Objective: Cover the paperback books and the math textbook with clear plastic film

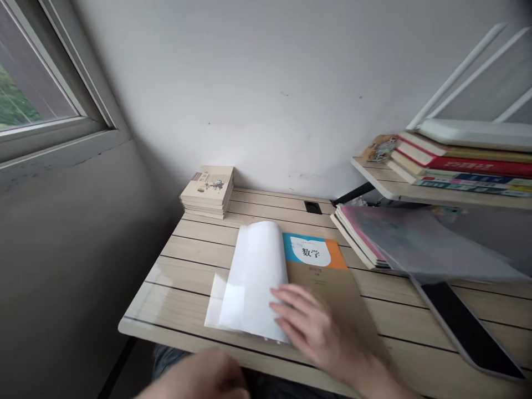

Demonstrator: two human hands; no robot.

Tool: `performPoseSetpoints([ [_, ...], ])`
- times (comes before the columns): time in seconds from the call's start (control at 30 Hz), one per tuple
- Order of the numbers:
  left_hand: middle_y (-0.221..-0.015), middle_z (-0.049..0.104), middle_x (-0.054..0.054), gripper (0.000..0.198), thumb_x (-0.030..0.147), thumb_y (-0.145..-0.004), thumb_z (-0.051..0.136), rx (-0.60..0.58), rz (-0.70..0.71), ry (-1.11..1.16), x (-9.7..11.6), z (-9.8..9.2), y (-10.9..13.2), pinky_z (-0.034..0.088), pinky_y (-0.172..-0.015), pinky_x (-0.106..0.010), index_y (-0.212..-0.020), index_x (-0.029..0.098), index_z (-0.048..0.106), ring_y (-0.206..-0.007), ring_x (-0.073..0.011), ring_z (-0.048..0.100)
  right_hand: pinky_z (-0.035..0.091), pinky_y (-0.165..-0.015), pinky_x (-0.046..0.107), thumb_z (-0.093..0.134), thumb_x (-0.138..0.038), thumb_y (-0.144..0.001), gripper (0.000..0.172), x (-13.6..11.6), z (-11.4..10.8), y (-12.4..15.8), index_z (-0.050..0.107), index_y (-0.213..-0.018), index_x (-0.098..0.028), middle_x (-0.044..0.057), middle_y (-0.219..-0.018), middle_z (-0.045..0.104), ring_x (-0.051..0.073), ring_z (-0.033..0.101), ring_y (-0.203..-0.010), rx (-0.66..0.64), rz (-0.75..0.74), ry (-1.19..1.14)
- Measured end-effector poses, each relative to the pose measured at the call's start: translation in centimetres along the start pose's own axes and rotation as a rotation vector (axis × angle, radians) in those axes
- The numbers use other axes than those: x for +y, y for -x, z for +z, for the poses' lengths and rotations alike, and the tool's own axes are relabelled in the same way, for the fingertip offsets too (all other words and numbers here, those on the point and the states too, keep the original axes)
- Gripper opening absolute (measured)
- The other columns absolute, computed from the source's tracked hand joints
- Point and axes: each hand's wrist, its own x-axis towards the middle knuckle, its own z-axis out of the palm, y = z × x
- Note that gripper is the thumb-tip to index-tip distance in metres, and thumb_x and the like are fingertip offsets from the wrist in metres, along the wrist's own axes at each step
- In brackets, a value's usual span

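A textbook (332, 288) with a brown, blue and orange cover lies on the wooden desk (183, 266). Its white inner side (257, 266) curls over toward the left, and a clear plastic flap (214, 302) sticks out at the left edge. My right hand (305, 324) rests on the curled white sheet and the brown cover, its fingers spread a little, gripping nothing visible. Near the desk's front edge, left of my right hand, my left hand (208, 374) is blurred, and its fingers are hidden.
Small books (208, 191) are stacked at the back left. At the right lie books under a plastic sleeve (432, 238) and a dark-screened device (469, 327). A raised shelf (386, 177) above them carries more books (469, 160). A black socket (312, 207) sits near the wall.
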Motion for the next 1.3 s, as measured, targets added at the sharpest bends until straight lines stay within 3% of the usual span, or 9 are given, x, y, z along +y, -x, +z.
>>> performPoseSetpoints([
  [0.07, -0.060, 0.063, 0.001, 0.018, 0.026, -0.076, 0.050, 0.072, -0.093, -0.213, 0.1, -4.7, 0.8, 0.036, -0.050, -0.023, -0.069, 0.020, 0.066, -0.047, -0.0111, 0.050, 0.049, -0.092, 0.043, 0.049, -0.020, -0.088, 0.023, 2.9, -0.1, -1.9, 0.066, -0.104, -0.021, 0.008, -0.112, 0.066, 0.022, 0.057, -0.109, 0.022, 0.117, -0.009],
  [0.13, -0.068, 0.067, -0.002, 0.022, 0.023, -0.079, 0.046, 0.283, -0.060, -0.395, 0.9, -9.3, -0.3, 0.040, -0.056, -0.024, -0.076, 0.019, 0.067, -0.055, -0.0133, 0.056, 0.047, -0.092, 0.045, 0.051, -0.025, -0.088, 0.021, 6.3, 0.4, -4.4, 0.067, -0.101, -0.021, 0.008, -0.109, 0.066, 0.023, 0.057, -0.105, 0.040, 0.235, -0.027],
  [0.23, -0.092, 0.070, -0.007, 0.028, 0.020, -0.085, 0.040, 0.550, 0.191, -0.517, 3.2, -14.4, -5.1, 0.044, -0.076, -0.026, -0.090, 0.016, 0.067, -0.084, -0.0171, 0.062, 0.046, -0.090, 0.042, 0.054, -0.028, -0.084, 0.023, 10.7, 1.9, -8.6, 0.066, -0.102, -0.018, 0.010, -0.107, 0.066, 0.025, 0.055, -0.104, 0.041, 0.448, -0.031],
  [0.33, -0.110, 0.067, -0.010, 0.031, 0.018, -0.087, 0.039, 0.512, 0.233, -0.592, 5.8, -16.9, -10.9, 0.041, -0.087, -0.026, -0.102, 0.014, 0.066, -0.099, -0.0187, 0.059, 0.038, -0.096, 0.042, 0.057, -0.031, -0.082, 0.025, 13.0, 3.4, -12.0, 0.067, -0.098, -0.015, 0.012, -0.107, 0.065, 0.027, 0.052, -0.107, -0.066, 0.600, 0.020],
  [0.43, -0.115, 0.065, -0.011, 0.031, 0.016, -0.085, 0.041, 0.466, 0.194, -0.598, 7.8, -18.1, -15.6, 0.040, -0.090, -0.027, -0.103, 0.014, 0.066, -0.104, -0.0198, 0.057, 0.038, -0.092, 0.040, 0.062, -0.033, -0.078, 0.021, 13.9, 4.6, -13.8, 0.069, -0.089, -0.017, 0.011, -0.103, 0.066, 0.027, 0.052, -0.107, -0.138, 0.710, -0.055],
  [0.63, -0.074, 0.070, -0.004, 0.013, 0.024, -0.071, 0.059, 0.179, 0.005, -0.531, 9.5, -20.0, -20.1, 0.045, -0.065, -0.023, -0.073, 0.015, 0.068, -0.068, -0.0149, 0.060, 0.043, -0.064, 0.025, 0.061, -0.031, -0.077, 0.016, 15.0, 6.2, -14.3, 0.066, -0.079, -0.017, 0.003, -0.078, 0.068, 0.016, 0.060, -0.073, -0.203, 0.728, -0.221],
  [0.77, -0.062, 0.063, 0.000, 0.009, 0.022, -0.061, 0.065, 0.070, -0.022, -0.471, 9.2, -20.5, -21.1, 0.041, -0.061, -0.023, -0.067, 0.017, 0.067, -0.061, -0.0124, 0.053, 0.043, -0.067, 0.023, 0.062, -0.028, -0.077, 0.011, 14.8, 6.7, -14.0, 0.064, -0.078, -0.017, 0.003, -0.081, 0.067, 0.015, 0.059, -0.076, -0.199, 0.695, -0.265],
  [0.93, -0.058, 0.056, 0.003, 0.011, 0.028, -0.063, 0.064, -0.014, 0.013, -0.348, 8.5, -20.4, -21.2, 0.039, -0.059, -0.021, -0.065, 0.017, 0.064, -0.058, -0.0097, 0.046, 0.042, -0.081, 0.030, 0.067, -0.030, -0.073, 0.016, 14.3, 6.0, -13.3, 0.061, -0.081, -0.018, 0.007, -0.097, 0.061, 0.020, 0.053, -0.095, -0.044, 0.609, -0.093],
  [1.3, -0.045, 0.040, 0.005, 0.015, 0.030, -0.061, 0.068, -0.017, 0.025, -0.338, 8.7, -20.4, -20.7, 0.033, -0.050, -0.024, -0.060, 0.018, 0.061, -0.050, -0.0099, 0.036, 0.041, -0.078, 0.030, 0.066, -0.038, -0.073, 0.019, 14.0, 4.7, -13.9, 0.066, -0.079, -0.021, 0.005, -0.092, 0.067, 0.022, 0.056, -0.094, -0.293, 0.726, -0.113],
])
